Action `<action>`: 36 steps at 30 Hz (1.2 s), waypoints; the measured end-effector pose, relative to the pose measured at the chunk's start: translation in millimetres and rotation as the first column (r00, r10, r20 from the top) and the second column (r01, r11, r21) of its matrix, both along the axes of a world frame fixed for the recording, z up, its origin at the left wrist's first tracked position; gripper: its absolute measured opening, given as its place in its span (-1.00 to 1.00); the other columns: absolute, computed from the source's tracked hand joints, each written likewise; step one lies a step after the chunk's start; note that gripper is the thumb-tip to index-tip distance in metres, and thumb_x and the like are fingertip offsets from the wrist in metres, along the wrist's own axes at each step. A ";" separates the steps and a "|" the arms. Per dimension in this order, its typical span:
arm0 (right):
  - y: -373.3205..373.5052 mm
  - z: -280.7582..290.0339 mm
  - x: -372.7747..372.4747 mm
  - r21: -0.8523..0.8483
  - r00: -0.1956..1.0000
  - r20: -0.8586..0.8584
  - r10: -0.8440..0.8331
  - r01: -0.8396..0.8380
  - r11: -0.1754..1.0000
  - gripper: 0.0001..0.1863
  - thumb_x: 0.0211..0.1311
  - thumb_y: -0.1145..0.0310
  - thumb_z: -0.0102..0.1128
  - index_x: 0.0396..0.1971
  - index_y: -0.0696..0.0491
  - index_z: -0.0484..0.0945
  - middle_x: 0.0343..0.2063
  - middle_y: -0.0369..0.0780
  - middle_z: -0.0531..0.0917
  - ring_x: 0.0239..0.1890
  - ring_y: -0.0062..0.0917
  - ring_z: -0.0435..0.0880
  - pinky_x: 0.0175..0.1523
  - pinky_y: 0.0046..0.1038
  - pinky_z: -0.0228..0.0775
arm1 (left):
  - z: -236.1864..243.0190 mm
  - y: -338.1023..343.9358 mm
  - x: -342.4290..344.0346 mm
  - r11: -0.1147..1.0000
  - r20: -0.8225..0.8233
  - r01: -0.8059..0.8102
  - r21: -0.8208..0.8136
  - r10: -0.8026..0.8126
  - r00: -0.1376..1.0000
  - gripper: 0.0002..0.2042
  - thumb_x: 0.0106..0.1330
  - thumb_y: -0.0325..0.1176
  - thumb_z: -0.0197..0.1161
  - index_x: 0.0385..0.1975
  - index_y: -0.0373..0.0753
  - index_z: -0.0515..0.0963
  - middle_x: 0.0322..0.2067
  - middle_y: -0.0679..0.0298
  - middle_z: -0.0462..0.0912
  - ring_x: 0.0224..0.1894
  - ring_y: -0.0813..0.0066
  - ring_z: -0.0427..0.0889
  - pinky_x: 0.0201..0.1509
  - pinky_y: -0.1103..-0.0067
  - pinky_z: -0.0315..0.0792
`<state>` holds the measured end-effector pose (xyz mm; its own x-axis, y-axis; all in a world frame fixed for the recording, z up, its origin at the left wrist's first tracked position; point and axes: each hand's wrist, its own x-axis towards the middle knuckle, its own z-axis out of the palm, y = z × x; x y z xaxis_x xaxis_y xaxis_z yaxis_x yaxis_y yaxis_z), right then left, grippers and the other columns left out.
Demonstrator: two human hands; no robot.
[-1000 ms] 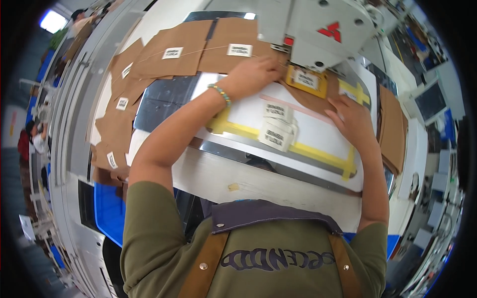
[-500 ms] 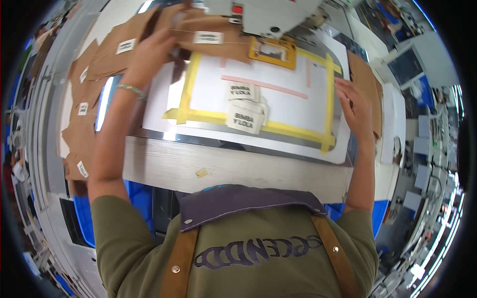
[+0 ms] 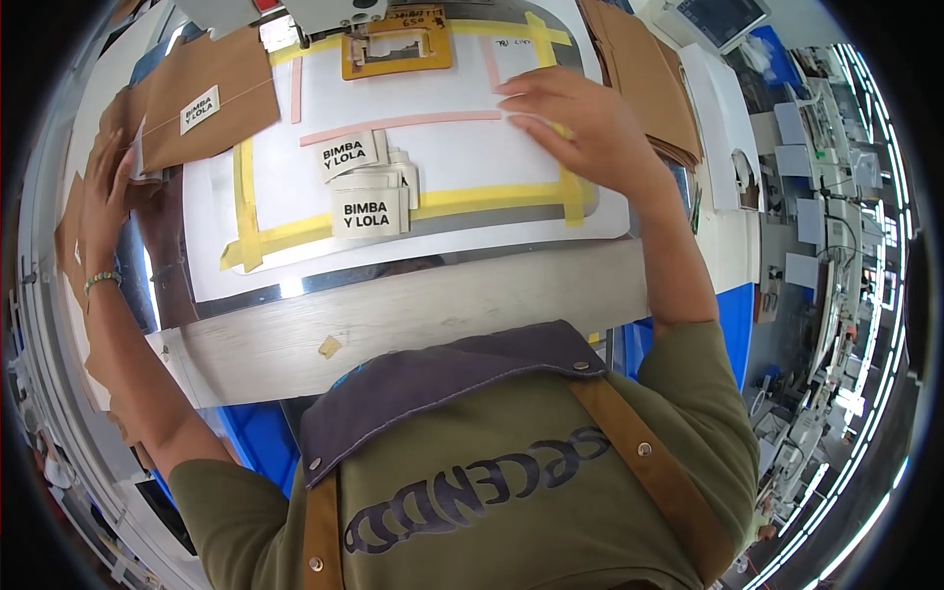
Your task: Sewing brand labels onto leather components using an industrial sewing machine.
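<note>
A brown fabric piece [image 3: 221, 84] with a white label [image 3: 200, 109] stitched on it lies at the upper left, running toward the machine. My left hand [image 3: 108, 182] is at its left edge, thumb and fingers closed on the brown material; the fingertips are partly hidden. Over the right side of the white work plate [image 3: 462, 162], my right hand [image 3: 580, 123] hovers empty with its fingers apart. Two small piles of cream printed labels [image 3: 366, 211] lie on the plate, left of my right hand. Behind them is an orange clamp frame [image 3: 433, 61] with a window.
The sewing machine head [image 3: 329, 14] stands at the top. Yellow tape [image 3: 501, 197] and pink strips [image 3: 403, 126] mark the plate. Stacked brown pieces [image 3: 644, 79] lie at the right, near a screen [image 3: 708, 15]. Blue bins [image 3: 261, 438] sit below the table edge [image 3: 413, 295].
The view has turned. My left hand has drawn the labelled brown piece leftward, away from the orange frame. My right hand has come inward over the plate from its right edge.
</note>
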<state>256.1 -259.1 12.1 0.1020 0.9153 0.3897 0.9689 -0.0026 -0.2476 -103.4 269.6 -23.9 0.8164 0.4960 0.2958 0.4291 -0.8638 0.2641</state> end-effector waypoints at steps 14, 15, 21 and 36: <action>-69.0 40.7 41.7 -0.092 0.792 0.193 -0.580 0.603 0.793 -0.80 0.33 0.29 0.40 -0.09 -0.09 0.79 -0.13 -0.28 0.81 -0.07 -0.24 0.77 0.00 -0.22 0.64 | -41.9 1.8 -12.8 0.715 -0.053 -0.219 0.664 0.338 0.940 -0.37 0.68 0.17 -0.04 0.54 -0.13 0.38 0.40 -0.03 0.56 0.41 -0.11 0.55 0.42 0.18 0.50; -85.0 37.8 48.8 -0.160 0.757 0.243 -0.606 0.648 0.745 -0.79 0.30 0.31 0.41 -0.08 -0.08 0.78 -0.13 -0.25 0.81 -0.08 -0.21 0.77 -0.01 -0.20 0.63 | -24.7 -34.2 10.7 0.804 -0.008 -0.163 0.571 0.204 0.979 -0.40 0.68 0.12 0.02 0.51 -0.15 0.43 0.39 0.00 0.58 0.41 -0.09 0.55 0.42 0.20 0.50; -110.7 6.6 67.9 -0.206 0.784 0.231 -0.576 0.618 0.758 -0.75 0.29 0.31 0.39 -0.07 0.01 0.77 -0.13 -0.17 0.80 -0.07 -0.16 0.75 0.05 -0.17 0.60 | -1.3 -225.7 83.3 0.938 0.118 0.334 -0.087 -0.324 0.939 -0.53 0.59 -0.25 0.23 0.46 -0.08 0.53 0.50 0.21 0.49 0.61 0.12 0.32 0.69 0.15 0.15; -66.3 -10.4 90.8 0.218 0.812 -0.115 -0.572 0.582 0.783 -0.80 0.48 0.33 0.28 -0.10 0.11 0.77 -0.22 -0.16 0.80 -0.23 -0.26 0.78 -0.08 -0.28 0.60 | -5.9 -310.6 120.5 0.713 -0.057 0.655 -0.250 -0.686 0.725 -0.31 0.49 -0.19 0.24 0.58 -0.26 0.29 0.65 0.07 0.17 0.71 -0.03 0.03 0.76 0.10 -0.10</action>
<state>346.9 -325.4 1.7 0.6023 0.5631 0.5658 0.7940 -0.4955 -0.3522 17.1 -41.0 -29.8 0.9798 -0.1635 0.1154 -0.1982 -0.8722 0.4472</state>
